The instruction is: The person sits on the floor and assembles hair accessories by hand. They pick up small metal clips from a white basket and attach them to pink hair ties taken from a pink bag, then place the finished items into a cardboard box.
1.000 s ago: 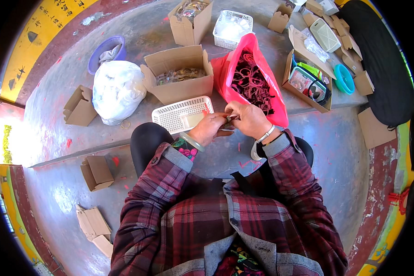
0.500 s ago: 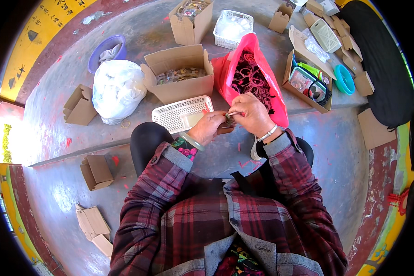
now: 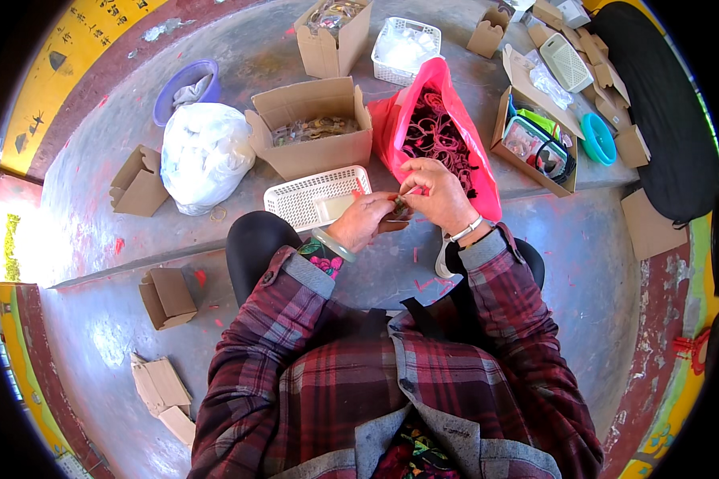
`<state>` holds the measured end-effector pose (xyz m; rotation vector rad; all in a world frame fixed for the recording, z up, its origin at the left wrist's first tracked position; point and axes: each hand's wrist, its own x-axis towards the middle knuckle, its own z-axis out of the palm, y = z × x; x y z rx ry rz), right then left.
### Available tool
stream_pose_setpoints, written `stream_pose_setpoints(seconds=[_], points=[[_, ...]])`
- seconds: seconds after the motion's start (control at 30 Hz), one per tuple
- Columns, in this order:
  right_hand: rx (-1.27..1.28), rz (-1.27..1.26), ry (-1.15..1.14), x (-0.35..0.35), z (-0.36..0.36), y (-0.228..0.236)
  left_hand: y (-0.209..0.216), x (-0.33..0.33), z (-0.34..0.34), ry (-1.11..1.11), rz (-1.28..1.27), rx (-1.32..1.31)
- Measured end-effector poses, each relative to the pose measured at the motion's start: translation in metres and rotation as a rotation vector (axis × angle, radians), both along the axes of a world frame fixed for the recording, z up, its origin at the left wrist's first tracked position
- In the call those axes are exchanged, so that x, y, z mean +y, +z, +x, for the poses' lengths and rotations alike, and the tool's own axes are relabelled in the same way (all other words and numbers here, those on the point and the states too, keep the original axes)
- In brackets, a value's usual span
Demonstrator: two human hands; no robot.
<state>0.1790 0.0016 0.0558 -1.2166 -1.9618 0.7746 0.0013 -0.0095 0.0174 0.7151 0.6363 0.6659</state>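
Note:
My two hands meet in front of me, over the near side of a pink bag filled with dark red and pink cords. In my left hand the fingers are closed round a small item, mostly hidden, that looks partly clear and partly dark. My right hand pinches at the same spot, thumb and forefinger together on a thin pale edge of it. Just beyond my left hand lies a white perforated basket with a pale flat block in it.
Behind the basket stands an open cardboard box of small wrapped pieces. A stuffed white plastic bag and a purple basin are left of it. To the right sit a box of mixed goods and a turquoise basin. A raised floor edge crosses ahead.
My right hand's fingers have shifted slightly and loosened a little at the small item. The left hand stays almost where it was, still holding it.

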Motion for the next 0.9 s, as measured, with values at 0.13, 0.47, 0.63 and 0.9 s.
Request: stream_pose_setpoints(seconds=[0.13,0.47,0.63,0.9], points=[[-0.103,0.135,0.066,-0.001,0.002,0.002,0.004,-0.001,0.0,-0.002,-0.011,-0.024],[-0.218,0.184,0.202,0.0,0.005,-0.008,0.01,-0.001,-0.001,-0.028,-0.028,-0.024],[-0.146,0.095,0.173,0.0,0.006,-0.009,0.009,-0.001,-0.002,-0.006,-0.035,-0.012],[0.085,-0.111,0.113,0.006,0.015,0.009,0.017,0.001,-0.002,-0.025,-0.034,-0.032]])
